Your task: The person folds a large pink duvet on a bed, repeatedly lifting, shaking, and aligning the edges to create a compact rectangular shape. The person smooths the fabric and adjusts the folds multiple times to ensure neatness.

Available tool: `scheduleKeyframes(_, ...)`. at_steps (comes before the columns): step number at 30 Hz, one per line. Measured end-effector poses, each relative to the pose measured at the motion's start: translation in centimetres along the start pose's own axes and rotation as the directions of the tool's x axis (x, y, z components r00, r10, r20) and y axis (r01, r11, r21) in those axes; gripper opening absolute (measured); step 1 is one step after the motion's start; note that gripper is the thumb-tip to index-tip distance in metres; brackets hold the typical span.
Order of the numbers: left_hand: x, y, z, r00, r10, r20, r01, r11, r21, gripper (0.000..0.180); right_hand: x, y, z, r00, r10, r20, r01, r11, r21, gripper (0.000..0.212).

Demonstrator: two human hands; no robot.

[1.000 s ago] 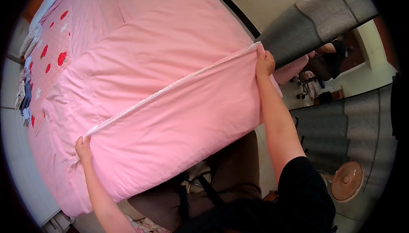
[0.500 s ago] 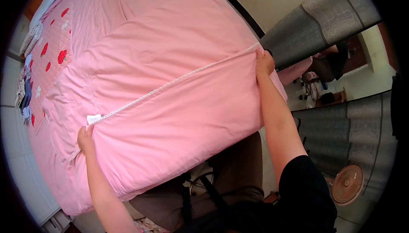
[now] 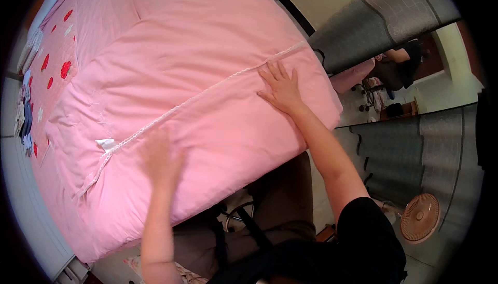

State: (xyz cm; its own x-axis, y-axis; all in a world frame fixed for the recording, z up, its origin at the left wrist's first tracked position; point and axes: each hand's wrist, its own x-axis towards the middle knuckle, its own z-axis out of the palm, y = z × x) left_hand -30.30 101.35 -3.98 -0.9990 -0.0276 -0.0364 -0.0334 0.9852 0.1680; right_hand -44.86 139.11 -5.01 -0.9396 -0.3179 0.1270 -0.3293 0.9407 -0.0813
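Note:
A pink quilt [image 3: 228, 123] covers the near part of the bed, its front portion folded over. White lace trim [image 3: 194, 98] runs slantwise along the fold's edge, and a small white tag [image 3: 106, 143] sticks out near its left end. My right hand [image 3: 282, 88] lies flat on the quilt just below the trim, fingers spread. Over the quilt, right of the tag, my left hand [image 3: 161, 157] is blurred by motion; its fingers look extended and it holds nothing. Whether it touches the cloth I cannot tell.
A strawberry-patterned pad [image 3: 58, 61] and folded clothes [image 3: 25, 115] lie along the bed's left side. On the right are grey curtains [image 3: 358, 35], a mirror [image 3: 446, 71] and a round fan [image 3: 420, 218]. A wheeled chair base [image 3: 239, 216] partly shows below the bed edge.
Both hands have let go of the quilt's trimmed edge. The right hand has moved left and now rests flat; the left has swung right. The trimmed edge now lies down on the bed.

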Motion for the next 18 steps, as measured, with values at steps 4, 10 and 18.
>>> scheduleKeyframes(4, 1.9, 4.5, 1.7, 0.986, -0.114, 0.125, 0.111, 0.993, 0.024, 0.073, 1.2, 1.0, 1.6, 0.991, 0.084, 0.109, -0.077, 0.995, -0.067, 0.072)
scheduleKeyframes(10, 3.2, 2.0, 4.2, 0.979, -0.182, 0.086, 0.178, 0.982, 0.06, 0.079, 3.0, 5.5, 3.4, 0.997, 0.035, 0.066, -0.037, 0.999, 0.034, 0.071)
scheduleKeyframes(18, 2.6, 1.3, 6.1, 0.993, -0.116, -0.015, 0.116, 0.993, 0.034, 0.082, 4.8, 8.4, 4.0, 0.999, 0.04, 0.005, -0.04, 0.999, 0.02, 0.072)
